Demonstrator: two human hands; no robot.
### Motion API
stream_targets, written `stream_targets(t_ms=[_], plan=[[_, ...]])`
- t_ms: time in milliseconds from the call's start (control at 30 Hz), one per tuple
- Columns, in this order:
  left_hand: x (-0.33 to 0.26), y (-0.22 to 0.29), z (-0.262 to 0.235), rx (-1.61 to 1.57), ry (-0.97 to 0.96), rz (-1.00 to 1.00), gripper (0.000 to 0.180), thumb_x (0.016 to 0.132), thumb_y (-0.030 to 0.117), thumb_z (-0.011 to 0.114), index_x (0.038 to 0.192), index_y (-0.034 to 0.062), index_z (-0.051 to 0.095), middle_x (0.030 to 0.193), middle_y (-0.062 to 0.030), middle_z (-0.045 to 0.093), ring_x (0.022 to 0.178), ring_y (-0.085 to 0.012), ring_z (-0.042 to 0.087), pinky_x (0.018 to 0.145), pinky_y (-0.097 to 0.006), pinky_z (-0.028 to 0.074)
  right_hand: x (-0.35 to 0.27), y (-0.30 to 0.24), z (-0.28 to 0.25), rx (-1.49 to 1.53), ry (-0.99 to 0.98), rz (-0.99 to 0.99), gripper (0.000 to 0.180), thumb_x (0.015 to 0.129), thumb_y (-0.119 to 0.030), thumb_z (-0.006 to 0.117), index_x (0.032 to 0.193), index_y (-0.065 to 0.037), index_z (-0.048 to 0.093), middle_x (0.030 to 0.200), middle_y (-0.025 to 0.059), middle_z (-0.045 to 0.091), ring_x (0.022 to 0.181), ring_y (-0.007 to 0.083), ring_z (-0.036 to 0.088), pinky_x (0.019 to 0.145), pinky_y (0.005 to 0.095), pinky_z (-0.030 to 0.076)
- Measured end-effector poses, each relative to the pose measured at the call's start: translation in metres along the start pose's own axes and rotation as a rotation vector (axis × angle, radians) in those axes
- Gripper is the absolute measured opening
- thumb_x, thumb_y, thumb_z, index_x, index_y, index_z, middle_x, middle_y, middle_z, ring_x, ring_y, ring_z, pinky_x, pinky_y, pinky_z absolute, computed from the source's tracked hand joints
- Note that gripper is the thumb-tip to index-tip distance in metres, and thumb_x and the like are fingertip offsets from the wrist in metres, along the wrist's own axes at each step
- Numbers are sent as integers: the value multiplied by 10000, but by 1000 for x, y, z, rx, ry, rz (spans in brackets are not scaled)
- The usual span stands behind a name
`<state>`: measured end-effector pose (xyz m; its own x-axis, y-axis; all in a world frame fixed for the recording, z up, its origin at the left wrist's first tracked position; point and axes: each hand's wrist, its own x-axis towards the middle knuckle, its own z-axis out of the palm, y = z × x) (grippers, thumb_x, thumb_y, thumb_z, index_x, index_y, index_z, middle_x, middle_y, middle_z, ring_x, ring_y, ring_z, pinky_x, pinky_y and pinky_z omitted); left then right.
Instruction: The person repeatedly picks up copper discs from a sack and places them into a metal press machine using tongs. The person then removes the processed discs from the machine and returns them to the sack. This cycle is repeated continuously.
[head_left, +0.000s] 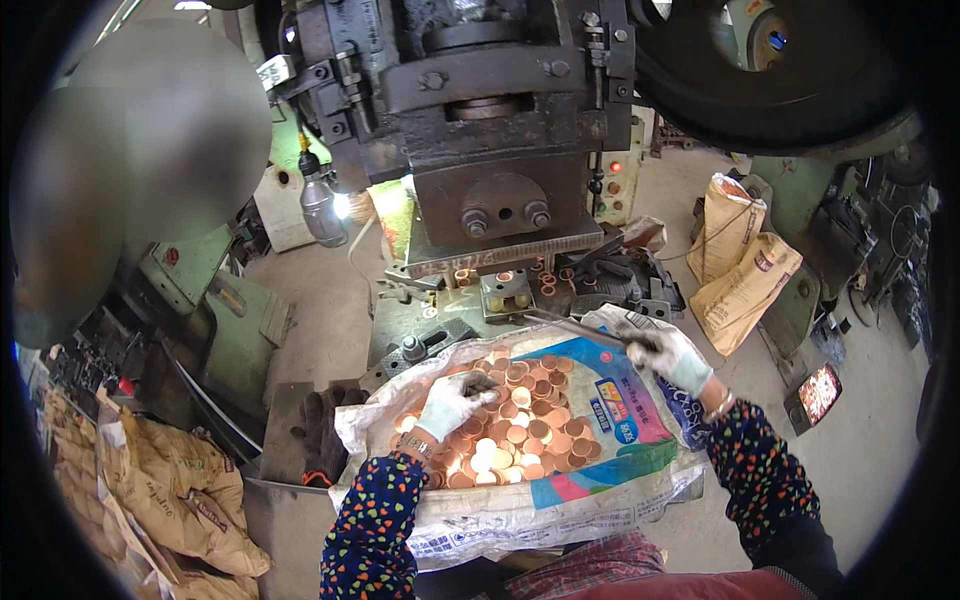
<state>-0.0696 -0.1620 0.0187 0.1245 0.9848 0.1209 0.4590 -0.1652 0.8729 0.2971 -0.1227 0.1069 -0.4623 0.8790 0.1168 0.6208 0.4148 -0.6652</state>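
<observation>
My left hand (pixel 460 401), in a white glove with darkened fingertips, rests over a heap of round copper discs (pixel 520 433). Its fingers are curled together, and whatever they may pinch is hidden. The discs lie on a printed white woven sack (pixel 480 535) spread in front of me. In my right hand (pixel 672 357), also gloved, is a pair of long metal tongs (pixel 575 326). They point left toward a small metal die block (pixel 506 294) under the press ram (pixel 500 205). Copper rings (pixel 546 281) lie around that block.
The dark press head hangs above the die, with a caged work lamp (pixel 323 212) at its left. Paper sacks (pixel 745 292) stand at the right, and more brown sacks (pixel 185 490) lie at the lower left. A phone-like screen (pixel 818 393) is at the right.
</observation>
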Motion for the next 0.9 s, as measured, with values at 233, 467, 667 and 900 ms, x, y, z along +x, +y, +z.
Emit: stream_targets(t_ms=[233, 467, 667, 900], plan=[[43, 1, -19, -52, 56, 75, 191, 840, 111, 685, 1005, 24, 645, 863, -17, 674, 744, -67, 588, 667, -227, 499, 87, 11, -4, -613, 249, -315, 309, 913, -307, 490, 1160, -151, 592, 894, 92, 659, 839, 259, 636, 715, 377, 509], [96, -10, -25, -560, 287, -51, 154, 858, 78, 666, 992, 17, 624, 852, -21, 649, 689, -88, 593, 610, -222, 496, 135, 2, 12, -913, 244, -282, 290, 919, -314, 497, 1156, -176, 593, 831, 55, 642, 737, 224, 642, 597, 358, 506], [130, -14, -16, -487, 399, -2, 173, 838, 95, 690, 975, 6, 631, 829, -19, 659, 675, -55, 595, 558, -199, 485, 146, 20, 4, -835, 328, -237, 297, 923, -302, 496, 1185, -183, 572, 873, 68, 648, 766, 234, 652, 612, 358, 509], [177, -4, -1, 129, 595, -3, 372, 792, 313, 732, 950, -14, 650, 843, -155, 685, 717, -248, 660, 635, -334, 514, 117, 26, -1, -550, 202, -218, 322, 914, -290, 504, 1193, -145, 570, 907, 137, 640, 856, 308, 617, 730, 405, 492]])
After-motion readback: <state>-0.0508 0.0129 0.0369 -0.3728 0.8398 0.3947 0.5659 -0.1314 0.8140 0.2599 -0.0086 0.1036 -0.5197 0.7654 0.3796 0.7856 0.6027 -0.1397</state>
